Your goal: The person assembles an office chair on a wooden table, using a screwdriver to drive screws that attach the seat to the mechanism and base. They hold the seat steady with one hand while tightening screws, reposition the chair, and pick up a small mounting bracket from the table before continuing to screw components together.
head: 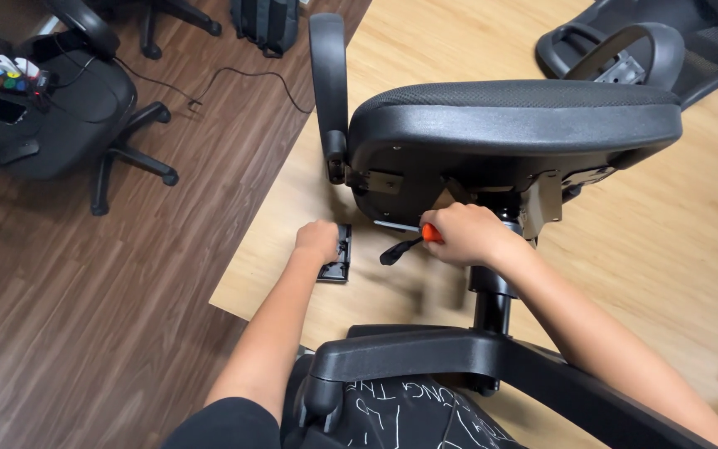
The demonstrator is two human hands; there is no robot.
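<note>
Two hands work under the tipped chair seat (508, 116): the right hand (467, 234) grips an orange-handled screwdriver (413, 233), its shaft pointing left toward the left hand (317, 241), which is clenched on a black bracket (338, 256).

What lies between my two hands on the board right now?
In the head view, only bare light wooden board and the black adjustment lever lie between the left hand on the black bracket and the right hand gripping an orange-handled screwdriver.

Two hands: left hand (317, 242), right hand (465, 234). One screwdriver (430, 234) in right hand. One black bracket (338, 255) under left. Two upright office chairs: near chair (508, 125), far chair (51, 108). One detached backrest (666, 41). One bag (266, 23). One floor cable (234, 79).
</note>
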